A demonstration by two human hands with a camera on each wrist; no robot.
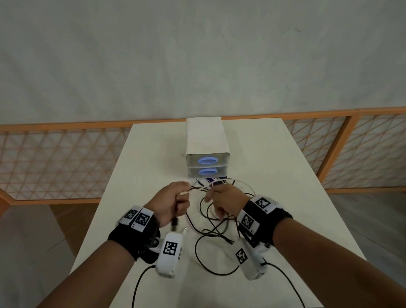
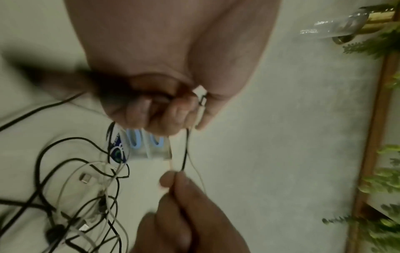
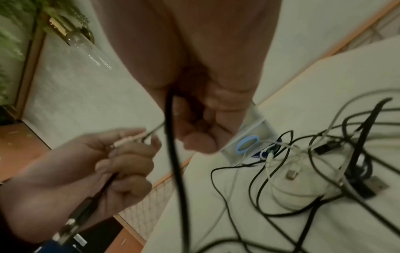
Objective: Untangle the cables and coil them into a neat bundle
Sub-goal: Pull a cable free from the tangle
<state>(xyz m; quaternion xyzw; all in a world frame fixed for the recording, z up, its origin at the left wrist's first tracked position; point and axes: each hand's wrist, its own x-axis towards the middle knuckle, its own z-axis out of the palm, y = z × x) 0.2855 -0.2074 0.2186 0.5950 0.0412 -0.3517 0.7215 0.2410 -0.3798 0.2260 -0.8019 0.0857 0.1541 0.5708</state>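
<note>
the cables [image 1: 214, 226] are a loose snarl of thin black and white leads, looped over one another on the white table [image 1: 293, 188] just in front of me. one black lead [image 2: 185, 152] runs taut between my left hand [image 1: 175, 203], which grips it with a pale plug end, and my right hand [image 1: 225, 201], which pinches it. a silver plug [image 3: 292, 174] lies among the loops.

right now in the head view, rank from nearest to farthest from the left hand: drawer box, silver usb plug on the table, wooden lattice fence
1. silver usb plug: on the table just right of the left hand.
2. drawer box: farther back on the table, right of the hand.
3. wooden lattice fence: beyond the table's far edge.
</note>
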